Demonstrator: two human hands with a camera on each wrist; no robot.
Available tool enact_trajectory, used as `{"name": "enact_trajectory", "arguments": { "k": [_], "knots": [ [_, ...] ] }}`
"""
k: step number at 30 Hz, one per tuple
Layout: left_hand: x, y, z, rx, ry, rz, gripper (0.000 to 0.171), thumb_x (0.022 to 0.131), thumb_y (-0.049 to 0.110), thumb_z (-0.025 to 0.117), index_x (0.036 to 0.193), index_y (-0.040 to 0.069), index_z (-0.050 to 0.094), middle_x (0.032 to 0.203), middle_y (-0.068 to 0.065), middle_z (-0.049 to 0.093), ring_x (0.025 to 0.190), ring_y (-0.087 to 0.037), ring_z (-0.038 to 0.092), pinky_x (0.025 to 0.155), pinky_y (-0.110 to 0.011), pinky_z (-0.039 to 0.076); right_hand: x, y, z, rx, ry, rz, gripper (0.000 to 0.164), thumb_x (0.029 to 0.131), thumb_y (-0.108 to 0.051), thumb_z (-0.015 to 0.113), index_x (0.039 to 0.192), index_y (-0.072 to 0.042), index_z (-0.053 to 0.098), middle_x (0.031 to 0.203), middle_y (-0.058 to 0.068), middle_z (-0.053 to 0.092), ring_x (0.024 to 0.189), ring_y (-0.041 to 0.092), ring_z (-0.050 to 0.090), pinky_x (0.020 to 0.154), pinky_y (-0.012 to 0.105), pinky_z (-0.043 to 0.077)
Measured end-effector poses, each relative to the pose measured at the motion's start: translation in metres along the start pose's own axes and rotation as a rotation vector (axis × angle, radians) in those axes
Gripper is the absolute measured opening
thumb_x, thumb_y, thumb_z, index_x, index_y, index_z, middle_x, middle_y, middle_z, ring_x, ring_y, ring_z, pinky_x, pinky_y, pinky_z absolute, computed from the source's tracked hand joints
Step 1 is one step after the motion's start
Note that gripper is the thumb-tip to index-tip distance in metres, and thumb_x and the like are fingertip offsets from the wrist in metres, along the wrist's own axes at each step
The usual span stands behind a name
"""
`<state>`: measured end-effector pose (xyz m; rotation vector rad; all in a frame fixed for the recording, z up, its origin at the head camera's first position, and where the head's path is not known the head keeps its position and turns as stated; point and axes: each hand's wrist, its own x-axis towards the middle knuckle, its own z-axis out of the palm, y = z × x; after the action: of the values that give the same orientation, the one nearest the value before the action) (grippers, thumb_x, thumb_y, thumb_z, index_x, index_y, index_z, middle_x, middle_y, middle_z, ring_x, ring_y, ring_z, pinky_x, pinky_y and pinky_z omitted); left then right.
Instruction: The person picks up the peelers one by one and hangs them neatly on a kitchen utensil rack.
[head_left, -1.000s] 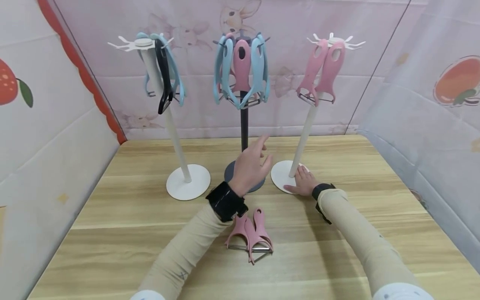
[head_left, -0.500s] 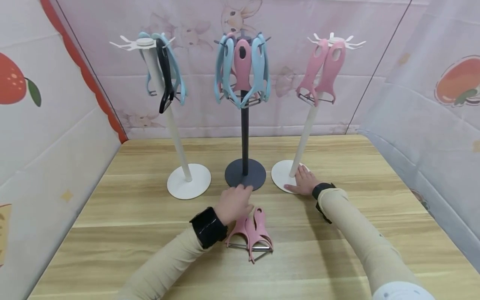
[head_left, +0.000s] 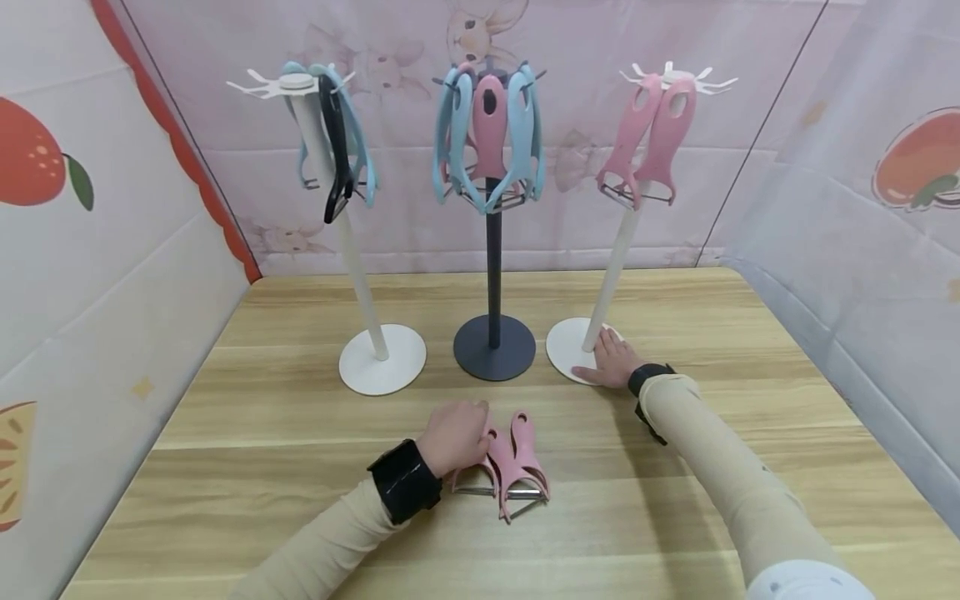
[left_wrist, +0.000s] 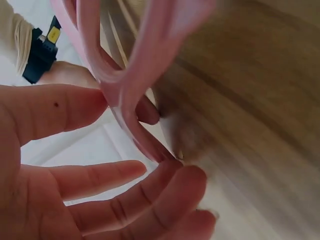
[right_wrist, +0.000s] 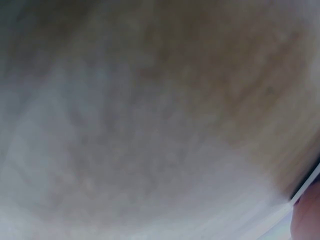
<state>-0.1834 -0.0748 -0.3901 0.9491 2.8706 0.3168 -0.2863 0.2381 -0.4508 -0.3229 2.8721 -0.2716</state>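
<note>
Several pink peelers [head_left: 512, 462] lie together on the table, blades toward the near edge. At the leftmost one, my left hand [head_left: 452, 437] has its fingers curled at the handle. The left wrist view has the thumb against a pink peeler [left_wrist: 125, 90] and fingertips at its handle's end. My right hand [head_left: 613, 360] lies flat with spread fingers on the white round base [head_left: 564, 350] of the right stand, beside its pole. Two pink peelers [head_left: 651, 137] hang from that stand. In the right wrist view, only a blurred surface and a bit of fingertip [right_wrist: 306, 217] show.
A dark stand [head_left: 493, 275] in the middle carries blue and pink peelers [head_left: 489, 133]. The white stand [head_left: 363, 292] at left holds blue peelers and a black peeler [head_left: 339, 150]. Printed cloth walls [head_left: 405, 225] enclose the wooden table [head_left: 262, 450].
My left hand has come down from in front of the dark stand to the leftmost pink peeler, its fingers curling in. The right hand has stayed on the white base.
</note>
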Motion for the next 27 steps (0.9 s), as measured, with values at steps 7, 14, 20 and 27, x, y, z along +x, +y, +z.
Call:
{"name": "enact_trajectory", "arguments": {
  "k": [7, 14, 20, 27],
  "knots": [
    [-0.002, -0.001, 0.001, 0.006, 0.01, -0.037, 0.018, 0.076, 0.015, 0.065, 0.065, 0.009, 0.051, 0.057, 0.001, 0.041, 0.05, -0.014, 0.042, 0.043, -0.027, 0.035, -0.001, -0.002, -0.002, 0.013, -0.02, 0.024, 0.092, 0.088, -0.051, 0.045, 0.138, 0.017, 0.008, 0.143, 0.035, 0.003, 0.132, 0.047, 0.003, 0.104, 0.057, 0.01],
    [-0.001, 0.001, 0.006, 0.038, 0.06, -0.037, 0.024, 0.074, 0.011, 0.065, 0.056, 0.012, 0.048, 0.055, 0.002, 0.043, 0.05, -0.015, 0.044, 0.043, -0.029, 0.038, -0.003, -0.004, -0.003, 0.002, -0.01, 0.012, 0.093, 0.088, -0.054, 0.044, 0.137, 0.019, 0.01, 0.143, 0.036, 0.004, 0.131, 0.048, 0.005, 0.104, 0.058, 0.011],
    [0.0, -0.001, 0.013, 0.035, 0.095, -0.012, 0.023, 0.073, 0.009, 0.065, 0.058, 0.011, 0.048, 0.055, 0.002, 0.042, 0.05, -0.014, 0.044, 0.044, -0.029, 0.039, -0.002, -0.002, -0.001, 0.009, -0.009, 0.016, 0.093, 0.088, -0.054, 0.044, 0.137, 0.018, 0.01, 0.143, 0.035, 0.004, 0.132, 0.048, 0.004, 0.104, 0.059, 0.011],
    [0.003, 0.0, 0.01, -0.036, 0.09, -0.002, 0.019, 0.075, 0.011, 0.066, 0.065, 0.01, 0.049, 0.059, 0.001, 0.041, 0.053, -0.015, 0.044, 0.045, -0.029, 0.037, 0.001, 0.002, 0.001, 0.005, 0.002, 0.017, 0.093, 0.088, -0.054, 0.045, 0.137, 0.017, 0.011, 0.144, 0.034, 0.004, 0.132, 0.048, 0.004, 0.103, 0.059, 0.011]
  ]
}}
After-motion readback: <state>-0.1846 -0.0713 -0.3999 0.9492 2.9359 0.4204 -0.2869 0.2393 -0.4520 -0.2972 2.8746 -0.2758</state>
